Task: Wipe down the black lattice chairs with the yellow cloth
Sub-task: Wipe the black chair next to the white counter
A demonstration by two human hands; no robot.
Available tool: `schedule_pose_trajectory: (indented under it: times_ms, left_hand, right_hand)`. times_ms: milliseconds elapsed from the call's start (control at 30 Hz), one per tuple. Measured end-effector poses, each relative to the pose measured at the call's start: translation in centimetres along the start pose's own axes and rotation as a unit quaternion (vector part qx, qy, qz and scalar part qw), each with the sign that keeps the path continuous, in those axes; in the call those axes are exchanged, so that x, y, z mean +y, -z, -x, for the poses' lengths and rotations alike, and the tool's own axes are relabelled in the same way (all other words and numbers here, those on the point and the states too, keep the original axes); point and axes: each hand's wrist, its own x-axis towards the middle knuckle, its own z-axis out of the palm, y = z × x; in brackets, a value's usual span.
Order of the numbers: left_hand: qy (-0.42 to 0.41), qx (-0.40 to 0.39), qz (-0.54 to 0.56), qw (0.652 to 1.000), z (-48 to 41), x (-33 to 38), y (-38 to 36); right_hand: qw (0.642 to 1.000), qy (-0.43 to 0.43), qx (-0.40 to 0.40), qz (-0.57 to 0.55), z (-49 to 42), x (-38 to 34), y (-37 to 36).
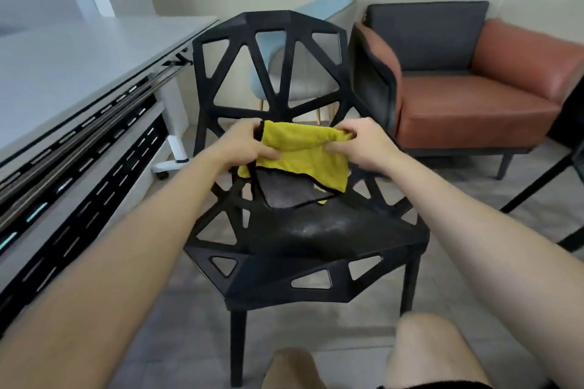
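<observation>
1. Tiled room, white desk point(79, 57) left, orange armchair point(474, 104) right.
2. Pinching yellow cloth point(303, 148) between left hand point(249, 145) and right hand point(363, 142), above black lattice chair point(316, 237) seat.
3. Could snag in lattice gaps if dragged loose.

Blue chair point(328, 6) mostly hidden behind the lattice chair point(316, 237) — armchair point(474, 104) cut off at the right edge, table point(79, 57) at the left.

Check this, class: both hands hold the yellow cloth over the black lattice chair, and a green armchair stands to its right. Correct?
No: the head view shows the armchair is orange-brown, not green. The left hand and right hand do hold the yellow cloth over the black lattice chair.
</observation>
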Motion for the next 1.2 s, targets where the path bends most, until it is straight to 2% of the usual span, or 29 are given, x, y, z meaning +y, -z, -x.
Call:
schedule_pose_trajectory:
  times_ms: [67,133,233,300,333,433,533,600,733,833,900,1000,1200]
  left_hand:
    - [-0.01,0.028,-0.077,0.997,-1.6,-0.5,0.8]
    - [-0.015,0.084,-0.121,0.989,-3.7,-0.9,0.9]
    - [-0.036,0.166,-0.161,0.972,-6.5,-0.9,0.6]
    - [-0.05,0.18,-0.183,0.965,-7.4,-0.7,-0.1]
    - [-0.052,0.166,-0.199,0.964,-7.6,-1.0,-0.7]
    - [-0.024,0.052,-0.286,0.956,-7.7,-4.2,-3.3]
    - [0.013,-0.076,-0.344,0.936,-6.7,-8.4,-6.0]
    - [0.016,-0.101,-0.335,0.937,-5.4,-9.9,-6.7]
    - [0.009,-0.05,-0.288,0.956,-3.9,-9.6,-6.6]
    - [0.002,-0.057,-0.298,0.953,-4.0,-8.6,-7.0]
    - [-0.003,-0.053,-0.32,0.946,-3.8,-8.4,-7.2]
    - [-0.03,0.023,-0.335,0.942,-2.0,-9.0,-7.0]
    - [-0.088,0.151,-0.352,0.92,5.1,-11.2,-8.6]
  right_hand:
    - [0.997,0.03,-0.034,0.059,-2.0,-0.4,0.5]
    - [0.992,0.055,-0.028,0.113,-4.6,-0.4,0.3]
    - [0.991,0.078,0.059,0.092,-8.7,-0.3,-0.1]
    - [0.986,0.088,0.103,0.092,-10.2,0.4,-0.9]
    - [0.985,0.089,0.098,0.107,-10.4,1.2,-1.7]
    - [0.982,0.073,0.011,0.175,-9.4,5.6,-5.8]
    - [0.947,0.029,-0.194,0.255,-6.3,9.9,-9.4]
    - [0.927,-0.005,-0.26,0.271,-4.7,11.1,-10.3]
    - [0.929,0.022,-0.209,0.306,-5.2,10.2,-9.8]
    - [0.954,0.054,-0.153,0.251,-7.0,8.8,-10.9]
    - [0.95,0.064,-0.182,0.245,-8.1,8.6,-13.2]
    - [0.912,0.004,-0.263,0.315,-8.8,10.1,-17.9]
    - [0.905,-0.001,-0.262,0.336,-9.0,10.8,-18.8]
